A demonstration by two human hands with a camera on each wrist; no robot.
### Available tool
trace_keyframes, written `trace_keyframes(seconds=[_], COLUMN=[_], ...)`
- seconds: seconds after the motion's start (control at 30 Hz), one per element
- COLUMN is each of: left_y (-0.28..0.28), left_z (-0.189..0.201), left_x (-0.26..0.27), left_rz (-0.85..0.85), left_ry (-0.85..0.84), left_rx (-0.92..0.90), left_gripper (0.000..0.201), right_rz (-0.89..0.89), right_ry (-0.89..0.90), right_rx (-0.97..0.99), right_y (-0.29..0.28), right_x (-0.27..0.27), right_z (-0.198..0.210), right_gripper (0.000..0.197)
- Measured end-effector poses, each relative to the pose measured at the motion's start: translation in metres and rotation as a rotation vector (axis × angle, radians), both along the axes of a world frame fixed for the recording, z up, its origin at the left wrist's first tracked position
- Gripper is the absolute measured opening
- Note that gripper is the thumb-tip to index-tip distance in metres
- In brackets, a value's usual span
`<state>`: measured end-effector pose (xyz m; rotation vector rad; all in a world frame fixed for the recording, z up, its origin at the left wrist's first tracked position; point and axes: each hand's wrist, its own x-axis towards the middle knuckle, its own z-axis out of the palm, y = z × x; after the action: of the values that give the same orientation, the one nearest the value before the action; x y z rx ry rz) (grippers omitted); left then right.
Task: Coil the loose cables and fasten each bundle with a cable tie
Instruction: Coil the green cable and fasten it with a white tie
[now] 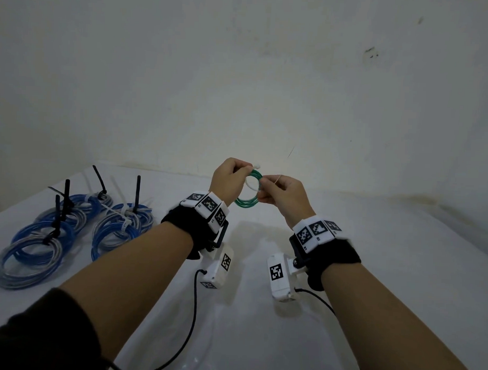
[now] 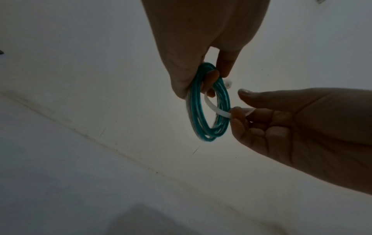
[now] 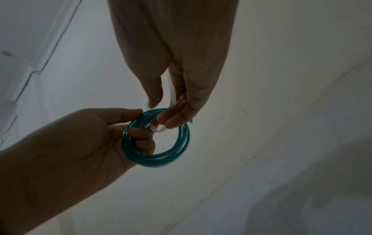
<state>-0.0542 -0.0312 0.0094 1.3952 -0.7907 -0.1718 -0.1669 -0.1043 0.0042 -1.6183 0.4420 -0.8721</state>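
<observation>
Nearest to us, our two forearms reach forward over the white tabletop (image 1: 373,244), each wrist wearing a black strap with a white camera block. Ahead of them, raised above the tabletop, our left hand (image 1: 227,180) grips a small coil of green cable (image 1: 249,193); thumb outside, curled fingers (image 3: 141,135) through the ring. Just to its right, our right hand (image 1: 282,194) pinches the strap of a white cable tie (image 2: 214,108) between thumb and fingertips. The tie passes through the coil, and its head (image 1: 257,166) shows beside our left thumb; we cannot tell whether the tail has entered the head. Well to the left of our left hand, several blue-and-grey cable bundles (image 1: 70,228) lie on the tabletop, bound with black and white ties whose tails stand upright. Beyond both hands rises a plain pale wall (image 1: 241,74).
</observation>
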Motion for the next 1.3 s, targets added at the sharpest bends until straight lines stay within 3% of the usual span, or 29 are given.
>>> trace_keyframes(seconds=[0.33,0.57,0.7,1.07,1.3], left_y=[-0.0015,-0.0032,-0.0056,-0.0026,-0.0039], left_z=[-0.0002,-0.0017,-0.0018,0.0033,0.0011], left_x=[-0.008,-0.0094,-0.0052,-0.0056,-0.0052], left_rz=[-0.05,-0.028,-0.023,-0.044,-0.067], left_ry=[-0.034,-0.147,-0.071,-0.215,-0.177], left_rx=[0.026,0.092,0.12,0.17,0.163], left_gripper=[0.019,0.022,0.021,0.019,0.027], right_rz=[-0.215,-0.252,-0.259,-0.274,-0.284], right_ry=[0.014,-0.023,-0.028,-0.051,-0.054], right_rx=[-0.132,-0.168,-0.183,-0.112,-0.109], right_y=[-0.0037,-0.0038,-0.0036,-0.0022,-0.0019], right_x=[0.0026,0.0038,0.004,0.006,0.0039], right_z=[-0.0043,-0.0046,-0.0037,-0.001,0.0008], right_gripper=[0.008,0.005,0.005,0.008,0.006])
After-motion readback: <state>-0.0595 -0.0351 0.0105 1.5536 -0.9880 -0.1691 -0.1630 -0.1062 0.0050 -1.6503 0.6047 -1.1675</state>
